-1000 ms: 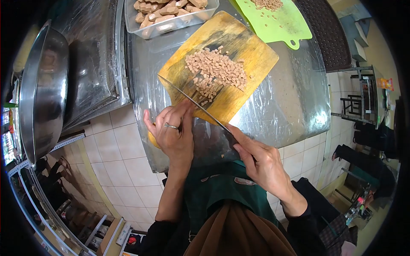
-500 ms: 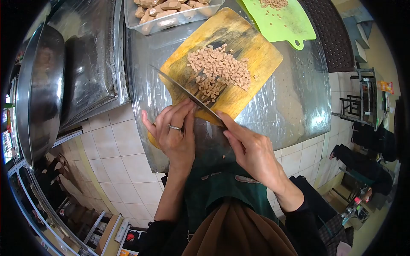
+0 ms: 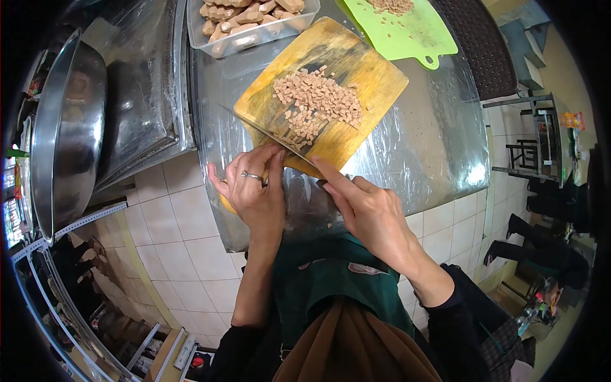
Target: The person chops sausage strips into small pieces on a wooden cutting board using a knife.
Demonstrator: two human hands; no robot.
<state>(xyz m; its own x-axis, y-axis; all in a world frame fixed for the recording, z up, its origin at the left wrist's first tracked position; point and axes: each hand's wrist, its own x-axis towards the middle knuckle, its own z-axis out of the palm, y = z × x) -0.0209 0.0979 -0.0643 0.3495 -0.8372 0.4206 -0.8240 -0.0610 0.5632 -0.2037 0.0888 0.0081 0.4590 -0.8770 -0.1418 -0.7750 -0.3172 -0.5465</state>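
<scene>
My right hand (image 3: pixel 366 213) is closed round the handle end of a long knife (image 3: pixel 270 135), its index finger stretched along the blade. The blade lies diagonally across the near left part of a worn yellow cutting board (image 3: pixel 375 76). My left hand (image 3: pixel 254 184), with a ring on one finger, has its fingertips bent down beside the blade at the board's near edge; whatever they press on is hidden under them. Beyond the knife, a heap of small brownish-pink diced pieces (image 3: pixel 321 99) is spread over the middle of the board.
A clear plastic tub (image 3: pixel 254 39) of brown chunks stands at the table's far side. Right of it lies a green cutting sheet (image 3: pixel 414 38) with diced bits. A large metal bowl (image 3: pixel 79 127) is at the left. People's legs (image 3: pixel 541 251) show at the far right.
The view has shifted a little, so the board and tub appear further left. The knife blade sits slightly lower and flatter against the board, with both hands still at it.
</scene>
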